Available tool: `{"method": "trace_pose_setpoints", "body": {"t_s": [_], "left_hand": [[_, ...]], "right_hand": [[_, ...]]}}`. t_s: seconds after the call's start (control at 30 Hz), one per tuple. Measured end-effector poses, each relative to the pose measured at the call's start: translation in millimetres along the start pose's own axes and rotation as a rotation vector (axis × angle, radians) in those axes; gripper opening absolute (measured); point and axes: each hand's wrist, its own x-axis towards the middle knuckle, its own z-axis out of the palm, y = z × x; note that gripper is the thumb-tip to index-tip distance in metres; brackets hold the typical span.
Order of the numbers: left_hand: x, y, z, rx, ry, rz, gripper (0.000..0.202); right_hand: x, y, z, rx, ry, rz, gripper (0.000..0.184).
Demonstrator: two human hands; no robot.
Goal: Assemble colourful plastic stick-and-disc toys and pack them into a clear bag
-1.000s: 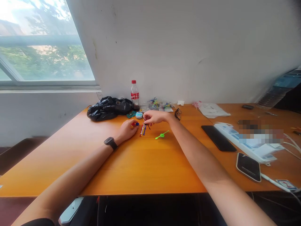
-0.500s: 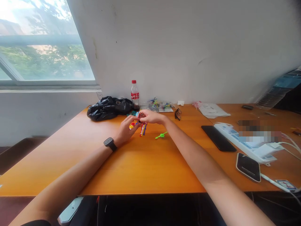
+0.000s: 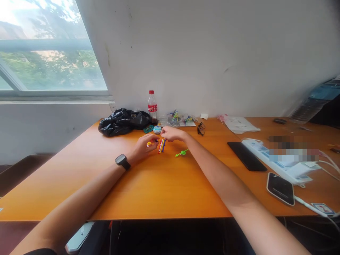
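Note:
My left hand (image 3: 143, 146), with a black watch on its wrist, is curled beside a bundle of coloured plastic sticks (image 3: 162, 146). A small dark bit shows at its fingertips, too small to name. A yellow plastic piece (image 3: 148, 143) is partly hidden behind that hand. My right hand (image 3: 172, 134) is closed just above and behind the sticks, its fingers folded in; what they hold, if anything, is hidden. The red, white, yellow and blue sticks lie side by side on the table. To their right rests a bright green arrow-shaped piece (image 3: 182, 153).
Behind my hands are a round blue-and-white container (image 3: 157, 130), a cola bottle (image 3: 152, 108), a black plastic bag (image 3: 122, 122) and clear bags of coloured pieces (image 3: 174, 118). Glasses (image 3: 201, 129), a power strip (image 3: 276, 159) and a phone-like device (image 3: 280, 188) lie to the right.
My hands have moved slightly apart. A thin dark loop that showed between them is no longer seen there. The round blue-and-white container is now more fully uncovered.

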Motion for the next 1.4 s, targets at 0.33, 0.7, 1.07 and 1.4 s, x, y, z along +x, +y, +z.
{"method": "trace_pose_setpoints", "body": {"t_s": [0.33, 0.7, 1.07, 1.4], "left_hand": [[-1.7, -8.2, -7.4, 0.208, -0.103, 0.099, 0.007], [-2.6, -9.7, -8.7, 0.254, -0.054, 0.045, 0.015], [-1.8, -9.9, -16.1, 0.184, 0.203, -0.144, 0.024], [-2.3, 21.0, -6.8, 0.083, 0.151, 0.162, 0.024]], "right_hand": [[10.4, 17.7, 6.6, -0.084, -0.176, 0.136, 0.030], [-17.5, 22.2, -47.7, -0.236, -0.407, 0.045, 0.045], [-17.2, 24.5, -36.9, -0.120, -0.536, 0.078, 0.046], [-21.6, -11.0, -21.5, 0.463, -0.184, -0.271, 0.020]]}}
